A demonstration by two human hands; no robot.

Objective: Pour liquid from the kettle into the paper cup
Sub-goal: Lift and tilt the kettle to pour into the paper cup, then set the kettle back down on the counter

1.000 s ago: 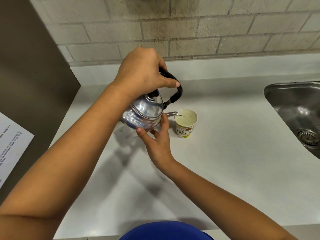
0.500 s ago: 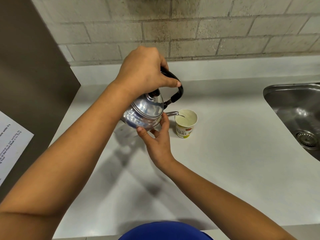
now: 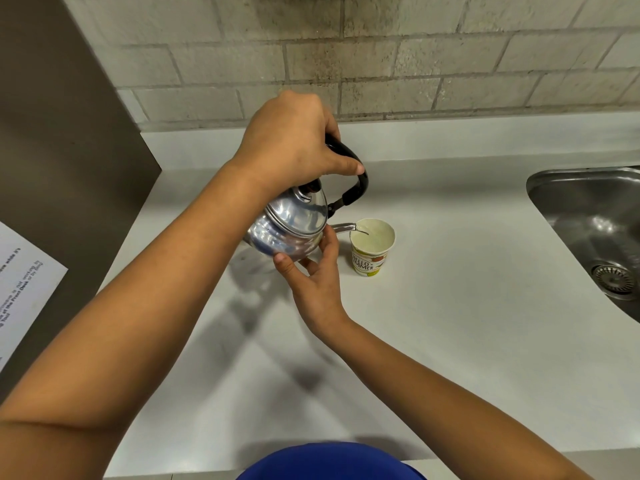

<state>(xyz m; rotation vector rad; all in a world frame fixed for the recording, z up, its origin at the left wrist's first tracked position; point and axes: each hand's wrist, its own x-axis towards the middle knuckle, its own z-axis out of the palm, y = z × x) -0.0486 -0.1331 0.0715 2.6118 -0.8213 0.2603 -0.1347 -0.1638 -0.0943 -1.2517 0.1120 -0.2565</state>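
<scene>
A shiny metal kettle with a black handle hangs tilted to the right above the white counter. My left hand is closed around the top of that handle. My right hand supports the kettle's lower body from beneath, fingers spread against the metal. The thin spout reaches over the rim of a paper cup printed with "HELLO SUMMER", which stands upright on the counter just right of the kettle. A thin stream of liquid runs from the spout into the cup, and pale liquid shows inside.
A steel sink with a drain is set into the counter at the right. A brick wall runs along the back. A dark panel with a printed paper sheet stands at the left. The counter's front edge is near my body.
The kettle, both hands and the cup hold almost the same positions. The stream from the spout into the cup continues.
</scene>
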